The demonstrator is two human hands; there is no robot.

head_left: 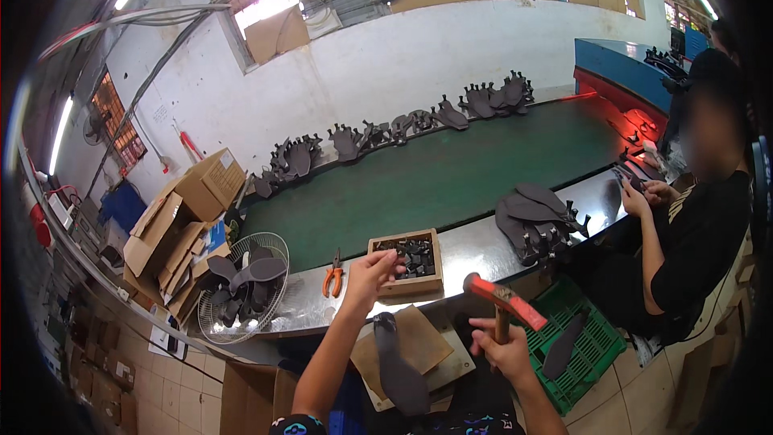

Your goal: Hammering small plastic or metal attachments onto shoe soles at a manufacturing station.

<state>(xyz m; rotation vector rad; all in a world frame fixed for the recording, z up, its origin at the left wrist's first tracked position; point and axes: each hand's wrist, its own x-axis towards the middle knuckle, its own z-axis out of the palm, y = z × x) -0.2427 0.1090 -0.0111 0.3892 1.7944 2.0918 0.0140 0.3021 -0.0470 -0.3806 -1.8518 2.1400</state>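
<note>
My right hand [503, 350] is wrapped round the wooden handle of a hammer [515, 304] with a red head, raised beside my lap. Fingers bent together, my left hand [372, 280] is at the near left edge of a wooden box [439, 262] of small black pieces [417, 256]. Whatever it pinches, if anything, is too small to make out. Below and between my hands, a dark shoe sole [400, 374] rests lengthwise on a brown sheet [427, 342] over a pale board [460, 361].
Orange-handled pliers [332, 275] lie on the metal bench edge, right of a wire basket [282, 290] of soles. Heeled soles [535, 213] are piled right; more line the green conveyor's [386, 193] far side. A green crate [592, 354] stands beside a seated co-worker [684, 234]. Cardboard boxes [205, 185] are left.
</note>
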